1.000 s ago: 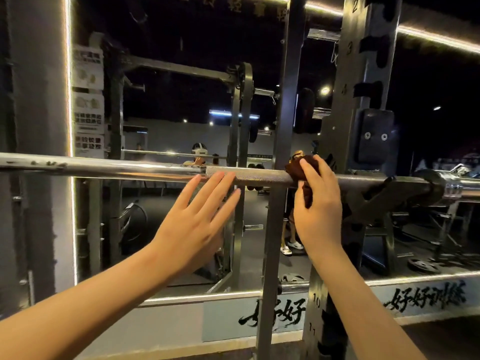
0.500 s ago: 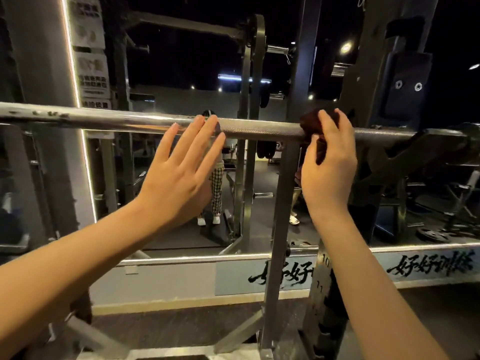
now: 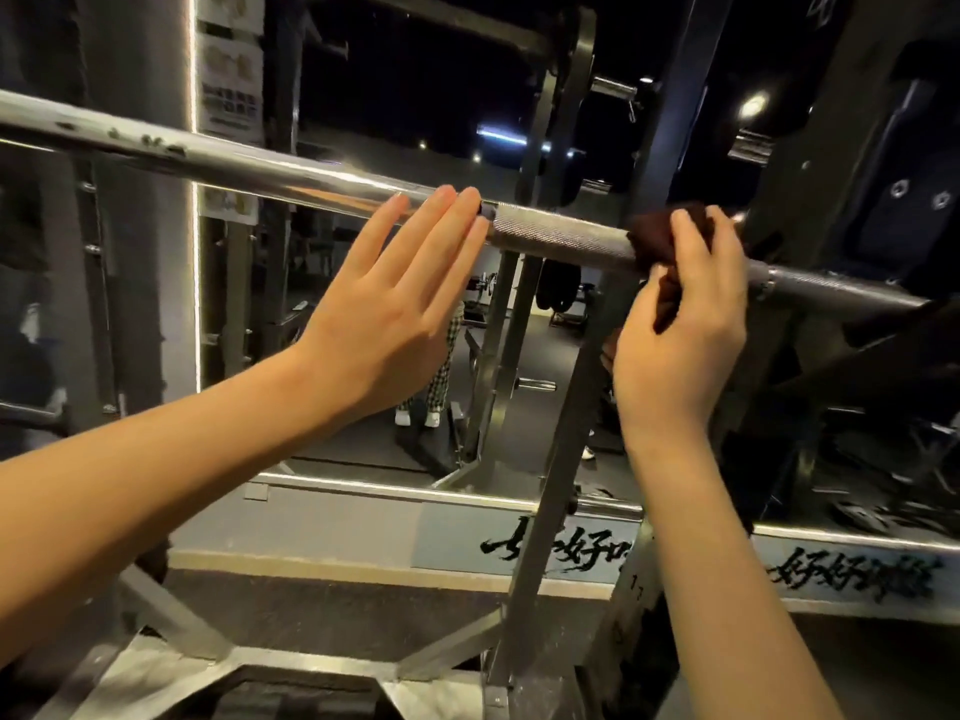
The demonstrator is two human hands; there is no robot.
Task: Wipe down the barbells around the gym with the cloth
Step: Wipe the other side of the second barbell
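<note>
A steel barbell (image 3: 558, 236) runs across the view at chest height, sloping down to the right, with a knurled section in the middle. It lies in the rack's hook on the right. My right hand (image 3: 680, 324) holds a dark brown cloth (image 3: 652, 236) wrapped over the bar, fingers curled over it. My left hand (image 3: 395, 298) is flat with straight fingers, its fingertips touching the bar where the smooth part meets the knurling.
Grey rack uprights (image 3: 545, 511) stand just behind the bar, with a steel base frame (image 3: 249, 662) on the floor. A mirror wall (image 3: 363, 418) with a lit edge reflects the gym and a person's legs. A dark rack column (image 3: 852, 200) is at right.
The view has tipped down and moved closer, so the bar sits higher and tilted. The cloth hand stays on the bar near the rack hook; the left hand remains flat against it.
</note>
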